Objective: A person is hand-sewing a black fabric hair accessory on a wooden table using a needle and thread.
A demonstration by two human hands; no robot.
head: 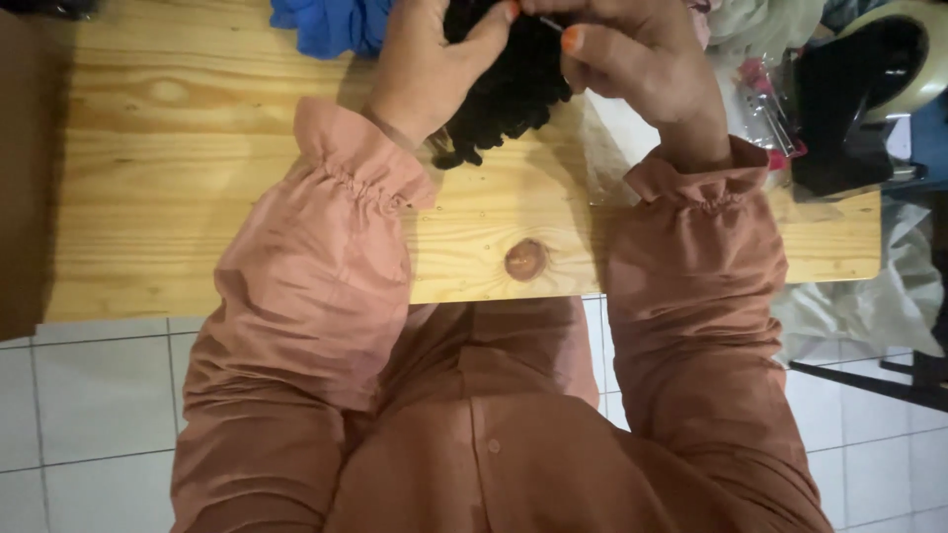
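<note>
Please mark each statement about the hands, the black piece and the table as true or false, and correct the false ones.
1. The left hand holds a black, knobbly yarn piece. True.
2. The table is made of glass. False: it is light wood with a dark knot.
3. The right hand pinches a thin, needle-like tool by the black piece. True, though the tool is hard to make out.
4. A red cloth lies at the far edge of the table. False: the blue cloth lies there.
5. The sleeves are short. False: they reach the wrists, with gathered cuffs.
</note>
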